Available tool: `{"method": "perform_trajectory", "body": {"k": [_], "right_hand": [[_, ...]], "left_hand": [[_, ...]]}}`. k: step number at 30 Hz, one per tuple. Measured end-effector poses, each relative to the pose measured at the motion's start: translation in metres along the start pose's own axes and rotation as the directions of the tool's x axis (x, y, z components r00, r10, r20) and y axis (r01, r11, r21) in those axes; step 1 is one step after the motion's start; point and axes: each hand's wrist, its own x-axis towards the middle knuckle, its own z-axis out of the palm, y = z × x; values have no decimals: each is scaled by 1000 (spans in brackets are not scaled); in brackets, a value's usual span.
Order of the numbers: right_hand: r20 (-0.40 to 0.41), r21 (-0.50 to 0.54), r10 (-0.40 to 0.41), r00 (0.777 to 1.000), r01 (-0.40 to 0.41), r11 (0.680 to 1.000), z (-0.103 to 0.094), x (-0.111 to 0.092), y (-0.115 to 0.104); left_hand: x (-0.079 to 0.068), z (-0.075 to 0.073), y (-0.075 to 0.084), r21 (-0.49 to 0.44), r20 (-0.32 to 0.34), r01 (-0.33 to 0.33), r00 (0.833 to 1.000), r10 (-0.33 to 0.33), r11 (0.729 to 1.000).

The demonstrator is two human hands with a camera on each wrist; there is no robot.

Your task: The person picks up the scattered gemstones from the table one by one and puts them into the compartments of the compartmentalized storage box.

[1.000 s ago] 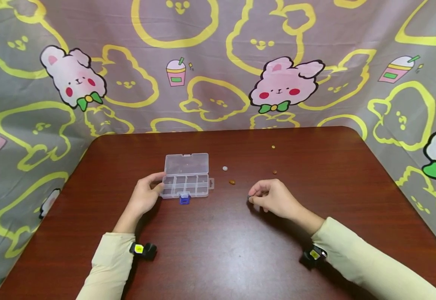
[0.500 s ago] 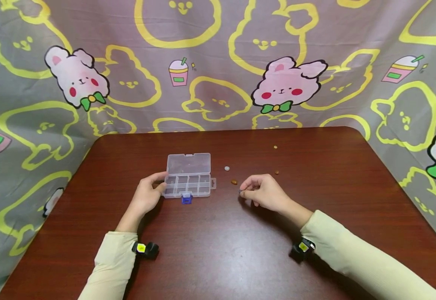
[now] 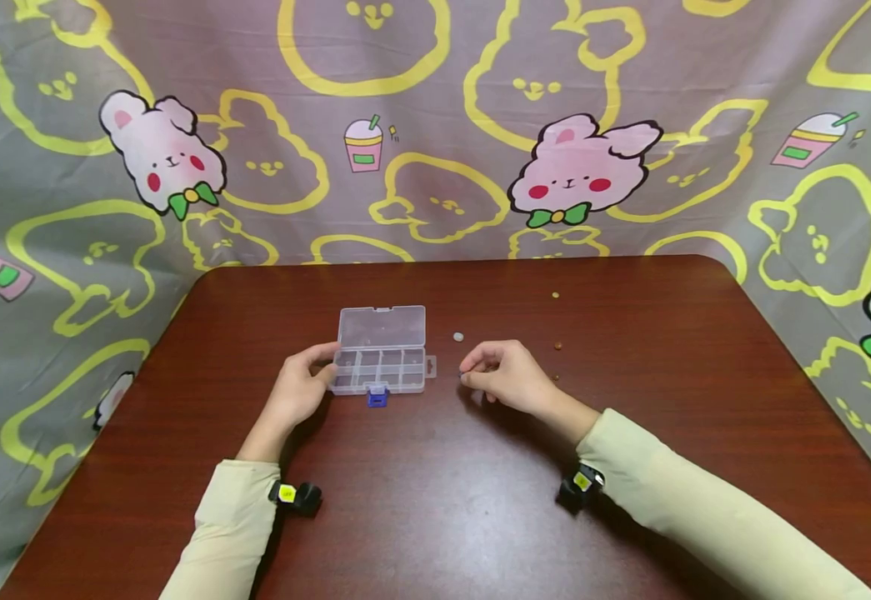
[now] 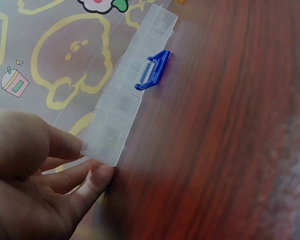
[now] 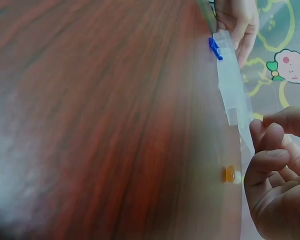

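Observation:
A clear plastic compartment box (image 3: 378,379) stands on the table with its lid (image 3: 382,327) raised at the back and a blue latch (image 3: 377,398) hanging at the front. My left hand (image 3: 300,390) grips the box's left end, thumb at the near corner in the left wrist view. To the right of the box my right hand (image 3: 506,375) pinches a tiny dark piece, like a small stone (image 3: 461,375), between thumb and fingertips. A white stone (image 3: 458,337) lies behind that hand. An amber stone (image 5: 230,174) shows in the right wrist view; the right hand hides it in the head view.
Farther right on the brown table (image 3: 435,500) lie a small yellow piece (image 3: 555,295), an orange-brown piece (image 3: 558,345) and a tiny brown one (image 3: 555,377). A hanging tab (image 3: 431,367) sticks out from the box's right end. A patterned curtain (image 3: 435,125) stands behind the table.
My right hand has moved left toward the box with the tiny dark stone, now covering the amber stone and uncovering a tiny brown piece. My left hand stays at the box's left end.

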Motion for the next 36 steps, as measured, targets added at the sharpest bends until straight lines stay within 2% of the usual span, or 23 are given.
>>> {"method": "perform_trajectory", "body": {"k": [25,31,36], "right_hand": [[34,49,-92,995,91,995,42,44,-24],[54,22,-129,990,128,992,51,54,-30],[54,-43,-130,990,132,990,58,63,-33]], "left_hand": [[-1,0,1,-16,-10,-21,1000,20,1000],[-1,1,1,-13,-11,-18,1000,18,1000],[-1,0,1,-20,-3,-15,1000,15,1000]]}}
